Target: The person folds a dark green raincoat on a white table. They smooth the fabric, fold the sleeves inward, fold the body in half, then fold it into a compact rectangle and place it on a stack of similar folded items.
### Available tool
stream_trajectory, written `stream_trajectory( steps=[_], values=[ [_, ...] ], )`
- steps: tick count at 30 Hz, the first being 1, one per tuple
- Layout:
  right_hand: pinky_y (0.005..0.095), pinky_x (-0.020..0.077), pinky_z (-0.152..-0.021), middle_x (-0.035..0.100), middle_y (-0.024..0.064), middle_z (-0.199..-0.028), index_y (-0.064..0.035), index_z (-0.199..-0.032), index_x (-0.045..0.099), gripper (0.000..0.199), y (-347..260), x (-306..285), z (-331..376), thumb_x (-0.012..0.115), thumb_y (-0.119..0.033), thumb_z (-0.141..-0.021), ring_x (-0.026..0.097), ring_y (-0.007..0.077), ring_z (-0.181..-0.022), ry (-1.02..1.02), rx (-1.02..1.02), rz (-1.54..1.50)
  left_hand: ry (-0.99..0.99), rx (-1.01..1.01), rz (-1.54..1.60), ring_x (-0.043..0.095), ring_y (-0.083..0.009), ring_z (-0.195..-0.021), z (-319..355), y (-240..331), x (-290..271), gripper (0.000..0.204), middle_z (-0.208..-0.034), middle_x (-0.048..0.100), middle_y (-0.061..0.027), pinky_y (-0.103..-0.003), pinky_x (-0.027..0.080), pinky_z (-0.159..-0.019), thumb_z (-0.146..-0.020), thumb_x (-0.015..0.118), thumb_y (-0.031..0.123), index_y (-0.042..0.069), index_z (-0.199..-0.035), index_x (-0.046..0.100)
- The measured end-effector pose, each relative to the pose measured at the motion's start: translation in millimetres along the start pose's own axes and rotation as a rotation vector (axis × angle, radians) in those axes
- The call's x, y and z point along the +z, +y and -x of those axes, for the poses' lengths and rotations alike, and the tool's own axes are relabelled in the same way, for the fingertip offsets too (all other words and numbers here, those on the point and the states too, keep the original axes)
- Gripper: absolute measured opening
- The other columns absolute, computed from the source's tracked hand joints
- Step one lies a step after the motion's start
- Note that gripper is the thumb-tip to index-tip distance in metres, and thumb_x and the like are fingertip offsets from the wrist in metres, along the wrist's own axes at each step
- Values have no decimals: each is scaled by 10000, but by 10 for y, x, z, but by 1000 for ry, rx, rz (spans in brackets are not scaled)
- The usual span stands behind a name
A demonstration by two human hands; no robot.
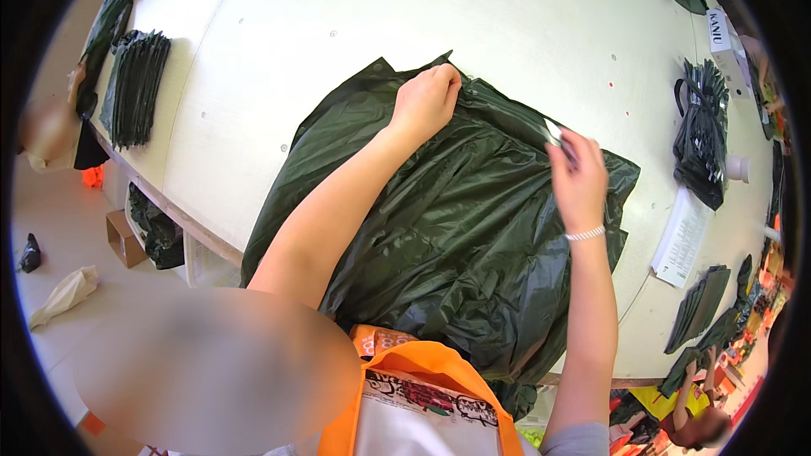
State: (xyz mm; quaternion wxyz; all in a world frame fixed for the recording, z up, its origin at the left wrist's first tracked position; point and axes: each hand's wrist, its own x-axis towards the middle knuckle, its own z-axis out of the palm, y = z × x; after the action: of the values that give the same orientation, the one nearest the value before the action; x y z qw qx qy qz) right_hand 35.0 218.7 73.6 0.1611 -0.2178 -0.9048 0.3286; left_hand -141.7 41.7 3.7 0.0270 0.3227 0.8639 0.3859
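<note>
Only got the head view here, so clock directions run from the middle of it. Dark green shiny material [456, 219] fills the center and spreads toward 5, crumpled all over. It lies on the pale surface [262, 42], with its near edge running in front of the wearer's orange-trimmed apron [422, 359].

Left hand [429, 101] is up at 12, on the material's far edge. That grip is curled closed with some of the edge bunched in it; the fingertips are tucked out of sight, so can't tell how much it's got.

Right hand [579, 173] is just short of 3, over the material and a bit motion-blurred. Its grip is pinched around a small white-tipped item [553, 129]. The fingers cover most of that, so no clue what kind of thing it is. Pale bracelet [585, 233] on that wrist.

Around the rim: a stack of dark strips [139, 89] at 10, a tied dark bundle [703, 131] between 2 and 3, printed papers [676, 241] at 3. A big smeared oval [220, 371] between 7 and 8 hides whatever's under it. The co-worker [697, 422] at 4 is tiny and warped by the lens.
</note>
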Motion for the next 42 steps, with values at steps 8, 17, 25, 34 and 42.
stream_trajectory(
  steps=[8,17,25,34,42],
  values=[
    [376,489,-609,576,72,-869,-109,-950,649,171,-524,625,-555,623,-256,-866,613,285,-712,-229,-150,377,20,85,32,634,-301,-689,-6,-38,14,83,-725,631,-101,-407,467,-561,-928,508,154,91,-968,473],
    [397,492,-636,589,73,-839,-122,-877,681,161,-644,715,-691,626,-271,-850,614,290,-735,-298,-116,481,17,132,-7,626,-294,-651,9,-112,59,101,-754,635,-83,-405,460,-526,-902,512,121,90,-977,452],
    [356,502,-739,658,113,-938,-87,-923,703,216,-525,679,-828,658,-276,-826,639,263,-834,-398,101,211,9,107,-36,630,-298,-644,-22,-132,72,105,-734,637,-94,-409,466,-523,-903,503,125,85,-984,449],
    [375,499,-712,639,87,-897,-108,-877,704,190,-620,701,-831,638,-283,-843,629,270,-815,-385,-11,394,48,120,-14,624,-296,-608,-40,-92,80,103,-701,631,-88,-413,459,-500,-902,511,140,91,-969,449],
    [376,505,-699,629,81,-903,-116,-962,679,217,-688,749,-829,647,-289,-836,633,268,-820,-373,-56,465,32,132,77,610,-326,-686,158,33,-252,41,-740,604,-115,-430,468,-575,-851,525,93,70,-875,500]
  ],
)
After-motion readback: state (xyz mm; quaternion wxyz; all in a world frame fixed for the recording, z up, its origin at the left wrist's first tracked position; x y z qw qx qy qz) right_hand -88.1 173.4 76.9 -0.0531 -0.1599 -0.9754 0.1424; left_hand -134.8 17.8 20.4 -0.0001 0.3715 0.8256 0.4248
